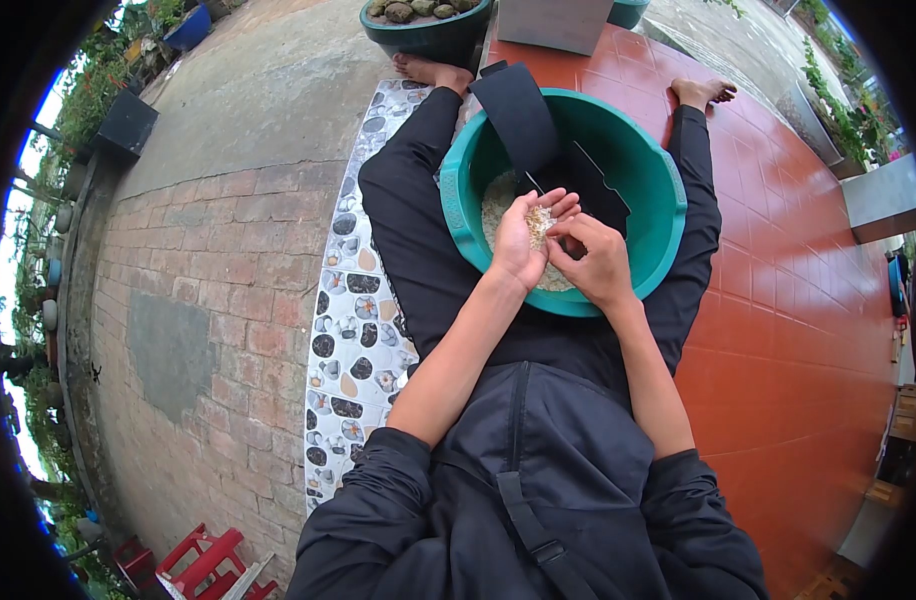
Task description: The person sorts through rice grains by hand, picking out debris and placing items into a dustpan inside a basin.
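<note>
Looking through the head camera, I see the left hand (pixel 519 245) turned palm up near the middle of the frame, its fingers loose and a bit curled, with pale grains (pixel 540 229) lying in its cup. The right hand (pixel 596 258) is just beside it. Its fingers are bent, thumb and fingertip close together at the grains, but I cannot tell if they pinch one.

To do this picking well, I would hold the palm flat and low over the green tub (pixel 656 180), so that any bit that slips drops back in. I would spread the grains thin and use just the tips, with a soft, slow pinch. The grains look small, dry and light, so a quick bump could spill them.

The tub is round and deep, with a smooth, hard wall that looks like plastic. More pale grains (pixel 497 207) lie inside it, left of the hands. A black curved band (pixel 518 113), smooth and dull, bends over the rim at the upper middle. Shiny red tiles (pixel 788 320) fill the right side, and flat tiles with a pebble pattern (pixel 340 325) run down left of the legs.
</note>
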`<action>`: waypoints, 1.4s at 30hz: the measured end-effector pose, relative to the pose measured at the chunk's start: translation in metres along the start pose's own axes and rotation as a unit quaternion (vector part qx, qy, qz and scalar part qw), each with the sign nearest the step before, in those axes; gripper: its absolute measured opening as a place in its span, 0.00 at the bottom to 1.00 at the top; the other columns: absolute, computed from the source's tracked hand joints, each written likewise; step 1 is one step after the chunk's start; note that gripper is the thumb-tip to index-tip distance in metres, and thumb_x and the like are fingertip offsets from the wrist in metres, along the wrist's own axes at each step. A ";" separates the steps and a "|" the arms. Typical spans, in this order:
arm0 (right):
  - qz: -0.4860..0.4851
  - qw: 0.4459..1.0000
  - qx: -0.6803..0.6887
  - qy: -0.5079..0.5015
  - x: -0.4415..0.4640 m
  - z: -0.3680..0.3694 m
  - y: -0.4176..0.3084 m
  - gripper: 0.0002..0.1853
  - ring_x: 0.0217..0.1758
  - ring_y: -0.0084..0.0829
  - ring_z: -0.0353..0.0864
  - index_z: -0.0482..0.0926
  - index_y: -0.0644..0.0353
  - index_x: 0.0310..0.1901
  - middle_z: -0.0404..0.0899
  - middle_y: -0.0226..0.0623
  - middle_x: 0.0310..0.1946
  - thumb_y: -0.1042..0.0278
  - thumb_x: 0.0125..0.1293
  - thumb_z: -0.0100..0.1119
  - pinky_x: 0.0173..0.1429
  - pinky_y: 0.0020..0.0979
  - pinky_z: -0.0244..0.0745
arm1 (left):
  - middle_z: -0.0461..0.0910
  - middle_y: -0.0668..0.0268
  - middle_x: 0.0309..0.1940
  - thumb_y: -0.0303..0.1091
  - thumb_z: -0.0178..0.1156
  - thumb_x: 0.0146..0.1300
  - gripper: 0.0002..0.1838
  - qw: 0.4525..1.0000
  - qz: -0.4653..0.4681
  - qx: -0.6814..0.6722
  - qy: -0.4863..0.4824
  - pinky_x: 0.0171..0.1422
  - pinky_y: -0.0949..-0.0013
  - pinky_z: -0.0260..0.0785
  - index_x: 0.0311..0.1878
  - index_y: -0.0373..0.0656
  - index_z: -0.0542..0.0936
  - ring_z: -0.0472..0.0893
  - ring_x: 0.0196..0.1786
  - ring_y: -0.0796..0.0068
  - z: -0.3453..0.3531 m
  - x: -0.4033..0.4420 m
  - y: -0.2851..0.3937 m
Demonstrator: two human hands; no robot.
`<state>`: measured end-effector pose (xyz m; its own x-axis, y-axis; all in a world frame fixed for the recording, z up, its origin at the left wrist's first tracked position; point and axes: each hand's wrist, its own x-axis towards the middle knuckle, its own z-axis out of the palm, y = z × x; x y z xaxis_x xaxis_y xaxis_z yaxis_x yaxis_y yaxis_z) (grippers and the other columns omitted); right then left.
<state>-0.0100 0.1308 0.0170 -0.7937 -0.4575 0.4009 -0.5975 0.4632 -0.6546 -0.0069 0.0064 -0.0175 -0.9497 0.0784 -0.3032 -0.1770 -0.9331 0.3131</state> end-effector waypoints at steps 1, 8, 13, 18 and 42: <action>0.000 1.000 0.000 0.000 0.000 0.000 0.000 0.07 0.22 0.28 0.74 0.81 0.59 0.30 0.74 0.33 0.22 0.71 0.48 0.65 0.27 0.28 0.70 | 0.77 0.52 0.51 0.41 0.39 0.70 0.22 1.000 0.000 0.001 -0.001 0.63 0.61 0.67 0.53 0.32 0.73 0.76 0.55 0.59 0.000 0.000 0.000; -0.003 1.000 -0.009 -0.006 -0.001 0.000 0.000 0.06 0.22 0.28 0.74 0.82 0.58 0.31 0.74 0.33 0.21 0.71 0.48 0.65 0.27 0.29 0.70 | 0.78 0.53 0.50 0.41 0.38 0.70 0.22 1.000 -0.002 0.008 -0.004 0.61 0.62 0.68 0.53 0.33 0.73 0.77 0.54 0.61 -0.001 0.000 0.000; -0.005 1.000 -0.004 -0.005 -0.002 0.001 0.002 0.06 0.22 0.28 0.74 0.82 0.58 0.31 0.74 0.33 0.22 0.71 0.48 0.65 0.27 0.29 0.70 | 0.78 0.54 0.51 0.41 0.39 0.70 0.22 1.000 -0.003 0.012 0.001 0.61 0.62 0.68 0.53 0.33 0.73 0.77 0.54 0.61 0.000 -0.001 0.000; -0.001 1.000 0.007 -0.003 -0.001 0.001 0.001 0.06 0.22 0.28 0.74 0.82 0.59 0.30 0.75 0.33 0.23 0.71 0.48 0.65 0.27 0.28 0.70 | 0.77 0.54 0.51 0.42 0.39 0.70 0.22 1.000 -0.005 0.004 -0.002 0.61 0.62 0.68 0.53 0.33 0.73 0.77 0.54 0.61 -0.001 0.000 0.000; 0.161 0.952 0.177 0.189 0.002 -0.002 0.022 0.04 0.21 0.12 0.64 0.80 0.66 0.34 0.70 0.22 0.20 0.76 0.56 0.63 0.25 0.18 0.61 | 0.77 0.50 0.51 0.39 0.40 0.71 0.21 1.000 0.003 -0.001 0.005 0.58 0.64 0.73 0.54 0.30 0.72 0.78 0.54 0.59 -0.001 -0.001 0.002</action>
<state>-0.0250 0.1411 0.0050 -0.9537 0.0020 0.3008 -0.2933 0.2168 -0.9311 -0.0063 0.0040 -0.0173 -0.9484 0.0690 -0.3096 -0.1704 -0.9340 0.3139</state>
